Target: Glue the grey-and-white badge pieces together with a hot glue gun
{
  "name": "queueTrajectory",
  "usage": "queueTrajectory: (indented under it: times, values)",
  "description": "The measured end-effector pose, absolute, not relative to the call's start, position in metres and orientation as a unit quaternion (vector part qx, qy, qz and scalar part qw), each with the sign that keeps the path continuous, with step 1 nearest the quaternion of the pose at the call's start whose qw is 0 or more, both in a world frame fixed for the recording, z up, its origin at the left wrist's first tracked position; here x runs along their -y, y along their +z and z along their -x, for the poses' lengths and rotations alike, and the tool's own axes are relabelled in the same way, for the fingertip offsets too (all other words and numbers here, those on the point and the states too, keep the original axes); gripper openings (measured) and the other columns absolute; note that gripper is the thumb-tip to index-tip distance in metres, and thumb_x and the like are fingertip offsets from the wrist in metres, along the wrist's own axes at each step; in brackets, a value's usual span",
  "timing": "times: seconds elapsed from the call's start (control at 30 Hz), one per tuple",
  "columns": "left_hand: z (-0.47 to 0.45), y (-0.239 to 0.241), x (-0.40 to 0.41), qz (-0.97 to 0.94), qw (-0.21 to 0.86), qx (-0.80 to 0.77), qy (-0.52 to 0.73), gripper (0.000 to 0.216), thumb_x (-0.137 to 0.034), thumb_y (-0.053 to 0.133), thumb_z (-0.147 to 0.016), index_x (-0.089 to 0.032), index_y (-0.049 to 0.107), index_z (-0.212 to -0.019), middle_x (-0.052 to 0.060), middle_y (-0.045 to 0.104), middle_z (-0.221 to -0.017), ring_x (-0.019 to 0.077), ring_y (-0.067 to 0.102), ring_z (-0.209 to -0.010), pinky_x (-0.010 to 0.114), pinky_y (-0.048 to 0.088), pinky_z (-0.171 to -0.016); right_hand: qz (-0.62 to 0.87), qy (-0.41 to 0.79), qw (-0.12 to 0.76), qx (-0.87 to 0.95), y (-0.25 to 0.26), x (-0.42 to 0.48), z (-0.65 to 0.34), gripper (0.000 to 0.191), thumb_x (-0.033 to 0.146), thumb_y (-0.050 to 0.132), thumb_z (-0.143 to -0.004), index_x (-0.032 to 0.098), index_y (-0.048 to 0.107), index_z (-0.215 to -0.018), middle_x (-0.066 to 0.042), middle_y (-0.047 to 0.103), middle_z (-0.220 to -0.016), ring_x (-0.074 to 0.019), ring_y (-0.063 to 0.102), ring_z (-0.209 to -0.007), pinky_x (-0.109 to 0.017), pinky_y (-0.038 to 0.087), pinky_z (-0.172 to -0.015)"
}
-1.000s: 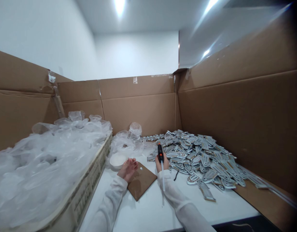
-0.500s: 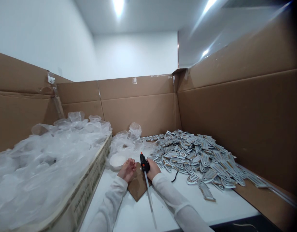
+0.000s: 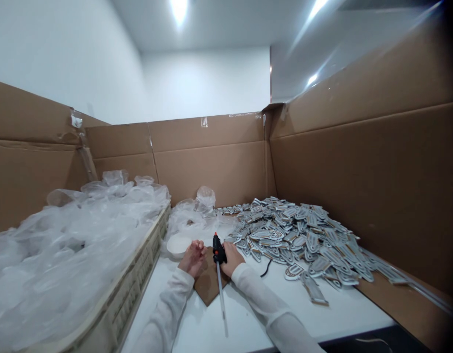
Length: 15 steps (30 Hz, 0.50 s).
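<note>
The right hand (image 3: 231, 257) grips a black glue gun (image 3: 218, 249) over the cardboard pad (image 3: 207, 284). The left hand (image 3: 192, 257) rests half-curled on that pad, holding nothing visible. No writing on the patches (image 3: 296, 240) right of the pad is readable.

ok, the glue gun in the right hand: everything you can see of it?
The glue gun is small, black and looks like plastic, with an orange nozzle tip at its far end and an orange-red spot on its body. A long pale glue stick juts from its back toward the camera. The right hand is closed round it, holding it over a brown cardboard piece, nozzle pointing away, close beside the left hand. A black cord lies nearby.
</note>
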<state>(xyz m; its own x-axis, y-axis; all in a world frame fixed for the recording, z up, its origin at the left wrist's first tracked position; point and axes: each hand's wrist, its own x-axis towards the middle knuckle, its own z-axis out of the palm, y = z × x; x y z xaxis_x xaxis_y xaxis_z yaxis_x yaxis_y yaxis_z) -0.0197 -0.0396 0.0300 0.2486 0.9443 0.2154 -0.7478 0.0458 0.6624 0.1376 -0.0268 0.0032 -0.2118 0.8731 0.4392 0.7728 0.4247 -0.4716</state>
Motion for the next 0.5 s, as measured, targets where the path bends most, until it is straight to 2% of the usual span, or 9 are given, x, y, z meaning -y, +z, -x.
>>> queueTrajectory:
  times: [0.13, 0.23, 0.3, 0.37, 0.43, 0.5]
  values:
    - [0.017, 0.042, 0.051, -0.335, 0.74, -0.06, 0.58, 0.05, -0.052, 0.077, -0.045, -0.018, 0.047, -0.067, -0.005, 0.04, -0.063, 0.0077, 0.035, -0.053, 0.022, 0.027, -0.049, 0.558, 0.075, 0.288, 0.774, 0.006, 0.033, -0.138, 0.029, 0.01, 0.053, -0.061, 0.013, 0.051, -0.089, -0.01, 0.057, -0.09, -0.0224, 0.052, -0.088, -0.028, 0.037, -0.074]
    - [0.011, 0.067, 0.062, -0.339, 0.766, 0.025, 0.545, 0.055, -0.056, 0.075, -0.042, -0.019, 0.046, -0.069, -0.005, 0.038, -0.063, 0.0076, 0.035, -0.052, 0.022, 0.028, -0.051, 0.569, 0.085, 0.224, 0.787, 0.01, 0.034, -0.138, 0.033, 0.014, 0.054, -0.062, 0.011, 0.054, -0.095, -0.014, 0.059, -0.094, -0.0251, 0.055, -0.09, -0.03, 0.039, -0.074]
    - [0.005, 0.092, 0.067, -0.366, 0.778, 0.076, 0.506, 0.055, -0.057, 0.075, -0.042, -0.019, 0.042, -0.064, -0.006, 0.034, -0.057, 0.0074, 0.033, -0.049, 0.023, 0.028, -0.051, 0.552, 0.078, 0.171, 0.812, 0.024, 0.032, -0.142, 0.035, 0.019, 0.056, -0.062, 0.011, 0.056, -0.096, -0.016, 0.059, -0.1, -0.0272, 0.056, -0.092, -0.032, 0.04, -0.074]
    - [-0.001, 0.118, 0.069, -0.406, 0.776, 0.116, 0.469, 0.057, -0.056, 0.077, -0.04, -0.02, 0.038, -0.06, -0.008, 0.031, -0.051, 0.007, 0.03, -0.045, 0.023, 0.025, -0.049, 0.568, 0.048, 0.125, 0.812, 0.055, 0.035, -0.149, 0.039, 0.023, 0.062, -0.057, 0.015, 0.059, -0.095, -0.016, 0.061, -0.101, -0.0287, 0.059, -0.087, -0.032, 0.042, -0.068]
    - [-0.007, 0.138, 0.064, -0.448, 0.761, 0.143, 0.448, 0.058, -0.057, 0.076, -0.04, -0.021, 0.036, -0.058, -0.009, 0.029, -0.045, 0.007, 0.027, -0.04, 0.023, 0.023, -0.047, 0.601, -0.022, 0.152, 0.785, 0.1, 0.049, -0.159, 0.024, 0.028, 0.06, -0.063, 0.018, 0.062, -0.085, -0.015, 0.064, -0.092, -0.0288, 0.062, -0.075, -0.032, 0.041, -0.058]
    - [-0.013, 0.146, 0.05, -0.493, 0.737, 0.171, 0.429, 0.06, -0.065, 0.072, -0.036, -0.023, 0.034, -0.057, -0.011, 0.027, -0.037, 0.0081, 0.026, -0.035, 0.025, 0.022, -0.045, 0.585, -0.105, 0.288, 0.751, 0.147, 0.074, -0.169, 0.02, 0.038, 0.047, -0.076, 0.024, 0.061, -0.079, -0.008, 0.065, -0.072, -0.024, 0.061, -0.057, -0.03, 0.037, -0.047]
